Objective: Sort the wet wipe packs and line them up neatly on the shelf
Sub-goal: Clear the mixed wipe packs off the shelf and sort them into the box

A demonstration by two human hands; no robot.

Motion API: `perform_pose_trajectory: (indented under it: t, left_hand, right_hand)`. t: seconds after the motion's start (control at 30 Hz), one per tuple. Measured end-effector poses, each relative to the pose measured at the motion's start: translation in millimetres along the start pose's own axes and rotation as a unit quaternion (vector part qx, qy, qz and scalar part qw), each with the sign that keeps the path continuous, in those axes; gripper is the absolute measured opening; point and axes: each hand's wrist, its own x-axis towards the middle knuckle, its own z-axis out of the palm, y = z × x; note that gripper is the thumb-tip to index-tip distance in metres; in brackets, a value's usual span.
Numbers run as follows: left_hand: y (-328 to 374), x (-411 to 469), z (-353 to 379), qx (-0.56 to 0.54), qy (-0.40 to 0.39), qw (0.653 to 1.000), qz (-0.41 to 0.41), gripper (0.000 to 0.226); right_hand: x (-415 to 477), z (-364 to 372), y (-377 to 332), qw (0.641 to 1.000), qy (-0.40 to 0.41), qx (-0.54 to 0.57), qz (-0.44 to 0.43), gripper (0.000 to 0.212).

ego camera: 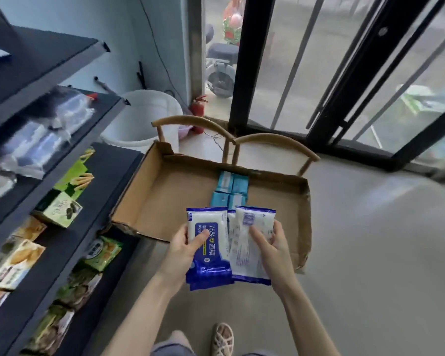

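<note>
My left hand (184, 246) grips a blue-and-white wet wipe pack (211, 258) printed "75%", its front facing me. Beside it, my right hand (270, 242) holds another white pack (246, 253) with its printed back and barcode up; a further pack edge shows between the two. Both packs hover over the near edge of a shallow cardboard box (159, 201). Several small teal wipe packs (230, 190) lie in the box's middle. The dark shelf unit (70, 240) stands at my left, with blurred clear-wrapped packs (36, 142) on its upper level.
Snack boxes (59, 209) fill the shelf's lower levels. The cardboard box rests on wooden chairs (275, 140). Behind them stand a white bucket (144, 116) and a red fire extinguisher (197, 109) by a glass door (344, 73). Bare floor lies to the right.
</note>
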Motion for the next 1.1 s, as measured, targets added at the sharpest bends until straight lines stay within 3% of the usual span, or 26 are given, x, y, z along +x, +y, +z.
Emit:
perform_pose_trajectory:
  t: [0.33,0.63,0.97,1.1]
  left_hand:
    - [-23.7,133.0,23.1,0.038,0.015,0.992,-0.123,0.031]
    - [-89.6,291.4,-0.7,0.061,0.06,0.959,-0.271,0.024]
    - [-208.4,404.2,-32.0,0.105,0.131,0.922,-0.349,0.039]
    - [-246.6,416.2,-43.6,0.15,0.153,0.923,-0.321,0.033]
  right_hand:
    - [111.7,-28.1,49.2,0.991,0.056,0.012,0.117,0.028]
    - [240.6,-10.3,149.5,0.961,0.113,0.002,0.251,0.025]
    - [323.6,-17.5,284.7,0.93,0.12,-0.049,0.344,0.027]
    - [334.2,-18.3,324.1,0.927,0.1,-0.139,0.334,0.036]
